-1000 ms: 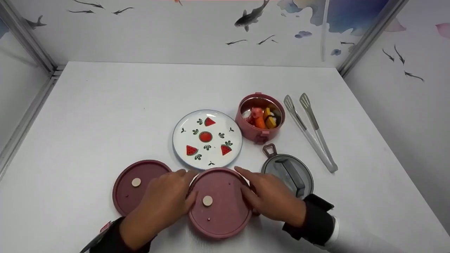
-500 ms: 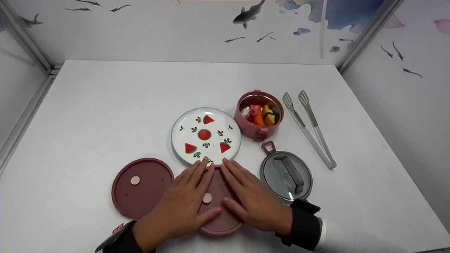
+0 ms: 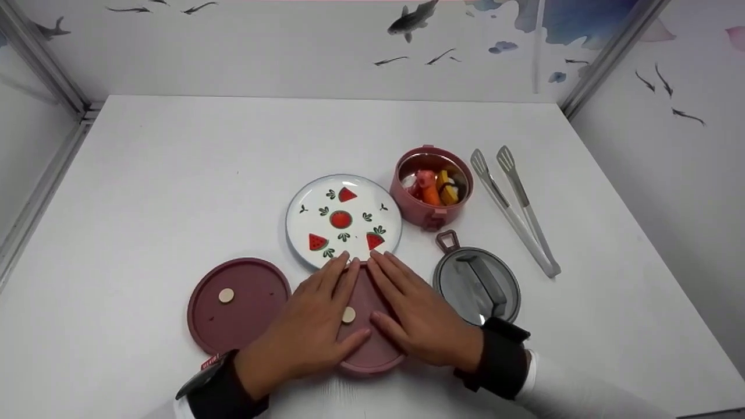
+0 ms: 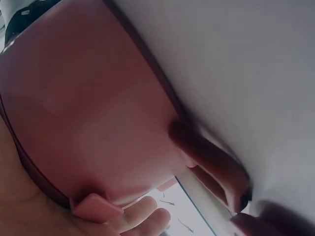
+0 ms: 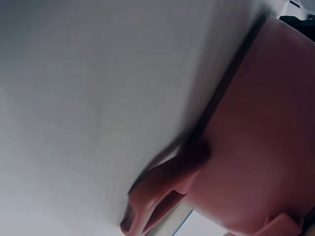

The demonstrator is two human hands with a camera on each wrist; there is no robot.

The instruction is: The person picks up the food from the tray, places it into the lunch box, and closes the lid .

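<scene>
A round pink lunch container stands near the front edge, its pink lid on top with a small cream knob. On the left part of that lid rests my left hand, fingers straight and pointing away from me. My right hand lies on the right part, also with straight fingers. The two thumbs nearly meet over the lid. A clasp tab sticks out under the rim in the left wrist view. In the right wrist view, a loop handle juts from the container's side. Much of the lid is hidden under the hands.
A second dark pink lid lies at left. Behind the hands is a watermelon-patterned plate. Farther right stand an uncovered pink pot with toy food, a grey translucent lid with a handle, and metal tongs.
Both hands were at the sides of the container's lid, thumbs on its edge. They have moved inward onto its top with fingers straightened, and have barely shifted in the last half second.
</scene>
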